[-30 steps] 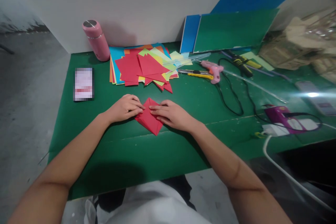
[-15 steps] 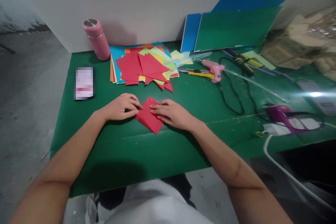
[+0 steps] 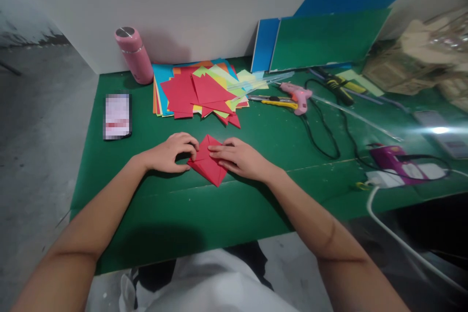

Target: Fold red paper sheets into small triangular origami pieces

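A folded red sheet of paper point(image 3: 209, 169), roughly diamond-shaped with creases showing, lies on the green table in front of me. At its left corner, my left hand point(image 3: 171, 152) has its fingers curled over the edge and its thumb tip low against the corner, with a gap between thumb and palm. My right hand point(image 3: 241, 160) covers the right corner and holds the paper down, fingertips resting on its upper face. The thumb on that side is mostly hidden.
Behind the hands lies a pile of coloured paper point(image 3: 179, 92). A pink bottle point(image 3: 137, 61) and a phone point(image 3: 117, 117) are at the left. Rightward are a yellow cutter point(image 3: 280, 103), a pink glue gun point(image 3: 300, 99) with its cord, and a purple-and-white power strip point(image 3: 393, 163).
My left hand's fingers have arched up and curled at the paper's left corner, and its thumb has dropped lower, widening the gap. The right hand and paper have hardly moved.
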`<state>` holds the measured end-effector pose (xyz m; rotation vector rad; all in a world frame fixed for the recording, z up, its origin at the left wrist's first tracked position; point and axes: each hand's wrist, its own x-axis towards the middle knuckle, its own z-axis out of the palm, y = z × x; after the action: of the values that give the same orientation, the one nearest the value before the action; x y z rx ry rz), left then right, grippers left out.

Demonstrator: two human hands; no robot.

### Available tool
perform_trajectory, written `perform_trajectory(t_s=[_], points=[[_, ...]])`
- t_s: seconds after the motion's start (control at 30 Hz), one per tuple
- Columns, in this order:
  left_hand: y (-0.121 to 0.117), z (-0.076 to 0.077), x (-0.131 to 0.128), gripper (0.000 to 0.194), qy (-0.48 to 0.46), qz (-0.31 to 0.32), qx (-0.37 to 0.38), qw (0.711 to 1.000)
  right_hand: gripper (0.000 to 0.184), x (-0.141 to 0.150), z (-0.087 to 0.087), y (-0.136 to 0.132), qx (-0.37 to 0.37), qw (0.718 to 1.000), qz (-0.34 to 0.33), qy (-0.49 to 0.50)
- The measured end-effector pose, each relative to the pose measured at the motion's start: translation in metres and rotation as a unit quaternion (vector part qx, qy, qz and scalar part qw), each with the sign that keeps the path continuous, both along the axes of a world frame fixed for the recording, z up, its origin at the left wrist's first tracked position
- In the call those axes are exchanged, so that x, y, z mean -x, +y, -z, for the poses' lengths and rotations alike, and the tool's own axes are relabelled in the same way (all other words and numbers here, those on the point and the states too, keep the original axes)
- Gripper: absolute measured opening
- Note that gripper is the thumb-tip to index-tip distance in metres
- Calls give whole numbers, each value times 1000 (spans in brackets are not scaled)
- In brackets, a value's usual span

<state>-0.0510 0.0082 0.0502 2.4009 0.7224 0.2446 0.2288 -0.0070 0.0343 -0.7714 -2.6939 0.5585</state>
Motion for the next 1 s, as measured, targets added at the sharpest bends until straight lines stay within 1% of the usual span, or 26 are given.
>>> perform_trajectory(t_s=[0.1, 0.2, 0.23, 0.3, 0.37, 0.47, 0.57, 0.67, 0.8, 0.93, 1.0], points=[[-1, 4, -4, 25, -17, 14, -11, 1000, 34, 0, -1, 0, 10, 1000, 3, -1], [-3, 6, -10, 16, -46, 51, -7, 998, 35, 0, -3, -1, 16, 1000, 7, -2], [-3, 6, -12, 16, -55, 60, 0, 997, 34, 0, -3, -1, 14, 1000, 5, -3], [-4, 5, -15, 22, -62, 66, 19, 996, 34, 0, -4, -1, 6, 1000, 1, -4], [-6, 5, -18, 27, -54, 56, 25, 997, 33, 0, -4, -1, -2, 1000, -4, -5], [-9, 9, -22, 32, -28, 36, -3, 999, 33, -1, -4, 0, -3, 1000, -5, -5], [-12, 16, -27, 33, -6, 13, -45, 999, 33, -1, -3, 0, -5, 1000, -2, -5], [-14, 21, -30, 32, -4, -9, -75, 997, 33, 0, -3, -1, -12, 1000, 0, -9], [-13, 22, -31, 35, -2, -51, -83, 995, 35, 2, -5, -1, -25, 999, -5, -19], [-11, 24, -31, 42, 14, -83, -91, 992, 36, 4, -4, -4, -77, 995, -18, -67], [-10, 26, -32, 48, 20, -101, -94, 990, 44, 6, -4, -7, -108, 988, -20, -105]])
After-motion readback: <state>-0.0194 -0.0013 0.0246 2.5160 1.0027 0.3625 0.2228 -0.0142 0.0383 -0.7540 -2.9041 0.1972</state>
